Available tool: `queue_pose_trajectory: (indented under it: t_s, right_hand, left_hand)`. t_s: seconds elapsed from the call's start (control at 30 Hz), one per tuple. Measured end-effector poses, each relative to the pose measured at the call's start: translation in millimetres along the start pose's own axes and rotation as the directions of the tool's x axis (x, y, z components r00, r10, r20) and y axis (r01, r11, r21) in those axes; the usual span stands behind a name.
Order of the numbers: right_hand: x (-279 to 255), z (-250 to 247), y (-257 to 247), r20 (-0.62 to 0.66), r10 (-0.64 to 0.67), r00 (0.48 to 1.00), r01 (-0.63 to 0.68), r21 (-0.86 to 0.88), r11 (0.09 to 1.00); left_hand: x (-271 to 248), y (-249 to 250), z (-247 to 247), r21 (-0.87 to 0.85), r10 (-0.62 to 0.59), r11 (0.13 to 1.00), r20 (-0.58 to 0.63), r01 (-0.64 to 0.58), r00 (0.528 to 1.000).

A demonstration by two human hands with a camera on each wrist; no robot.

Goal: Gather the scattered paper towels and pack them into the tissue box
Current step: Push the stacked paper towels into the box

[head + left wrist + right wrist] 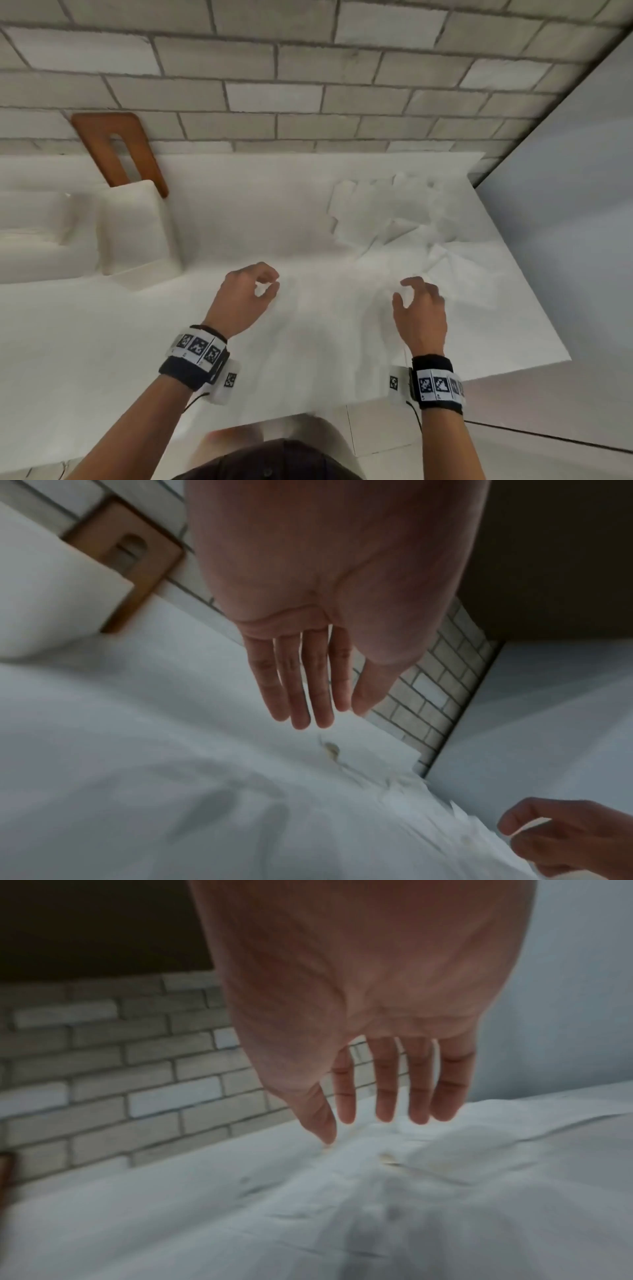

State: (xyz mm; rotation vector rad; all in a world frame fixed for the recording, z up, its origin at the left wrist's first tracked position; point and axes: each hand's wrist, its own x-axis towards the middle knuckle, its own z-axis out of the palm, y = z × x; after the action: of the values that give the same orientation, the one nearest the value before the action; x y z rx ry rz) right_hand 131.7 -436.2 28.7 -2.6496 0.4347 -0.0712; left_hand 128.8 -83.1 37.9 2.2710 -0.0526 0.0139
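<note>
From the head camera, a white table runs to a brick wall, its right edge dropping away beside the paper towels; the tissue box stands far left, well apart. The left hand and right hand hover loosely curled, holding nothing, just short of the towels. The left wrist view shows straight fingers above the tabletop. The right wrist view shows relaxed fingers over rumpled towels.
</note>
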Motion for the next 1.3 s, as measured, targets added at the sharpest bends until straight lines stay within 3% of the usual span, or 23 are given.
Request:
queue_pose_trajectory:
  t_s: [0.13,0.2,0.27,0.37,0.43,0.5,0.6,0.7,0.73,0.8,0.83,0.9,0.97,1.1,1.3]
  right_hand:
    - [7.2,-2.5,67.0,0.114,0.285,0.952,-0.269,-0.132,0.954]
    - [5.9,1.9,74.3,0.182,0.308,0.934,-0.296,-0.091,0.951]
    - [5.6,6.6,65.8,0.237,0.235,0.943,-0.244,0.007,0.97]
    - [2.1,15.2,49.1,0.28,0.07,0.957,-0.135,0.22,0.966]
    - [-2.4,15.6,35.6,0.307,0.036,0.951,-0.179,0.45,0.875]
    - [-2.8,8.2,18.8,0.429,0.071,0.901,-0.355,0.63,0.691]
    - [8.6,-14.5,2.6,0.586,0.014,0.811,-0.54,0.737,0.406]
    - [25.7,-34.2,-1.2,0.674,-0.025,0.739,-0.648,0.72,0.25]
    - [32.1,-39.4,0.0,0.697,-0.022,0.716,-0.668,0.695,0.267]
    - [47.9,-47.9,9.0,0.694,0.016,0.719,-0.632,0.645,0.43]
    - [58.2,-50.8,18.0,0.628,0.064,0.776,-0.553,0.629,0.546]
    - [82.7,-50.5,45.3,0.32,0.169,0.932,-0.319,0.508,0.8]
    - [107.7,-47.0,78.7,0.082,0.238,0.968,-0.251,0.267,0.93]
    - [134.0,-32.5,119.2,0.18,0.262,0.948,-0.273,0.038,0.961]
    - [121.9,-29.3,112.8,-0.007,0.073,0.997,-0.069,0.23,0.971]
  left_hand:
    - [-5.1,10.8,60.6,0.017,0.002,1.0,0.148,-0.005,0.989]
    - [-5.4,17.3,82.3,0.026,0.009,1.0,0.21,-0.015,0.978]
    - [-6.7,27.8,101.5,0.027,0.062,0.997,0.297,-0.073,0.953]
    - [-11.0,53.7,125.3,0.009,0.21,0.968,0.515,-0.25,0.831]
    - [-11.9,70.6,132.7,-0.038,0.287,0.942,0.602,-0.332,0.745]
    - [-7.7,84.5,135.1,-0.078,0.341,0.928,0.571,-0.364,0.747]
    - [2.8,93.0,134.8,-0.196,0.432,0.901,0.326,-0.387,0.841]
    - [14.7,91.3,127.6,-0.219,0.51,0.847,0.071,-0.485,0.857]
    - [18.6,94.0,124.4,-0.234,0.508,0.84,0.016,-0.49,0.861]
    - [25.2,104.2,117.3,-0.305,0.437,0.849,-0.051,-0.43,0.898]
    - [28.2,110.3,113.1,-0.35,0.372,0.861,-0.063,-0.369,0.926]
    - [32.9,119.1,104.2,-0.442,0.226,0.867,-0.065,-0.232,0.972]
    - [37.8,123.8,97.2,-0.519,0.12,0.843,-0.069,-0.138,0.99]
    - [50.9,125.0,87.9,-0.533,-0.033,0.845,-0.114,-0.033,0.993]
    - [59.9,131.4,77.6,-0.561,-0.118,0.826,-0.076,0.055,0.99]
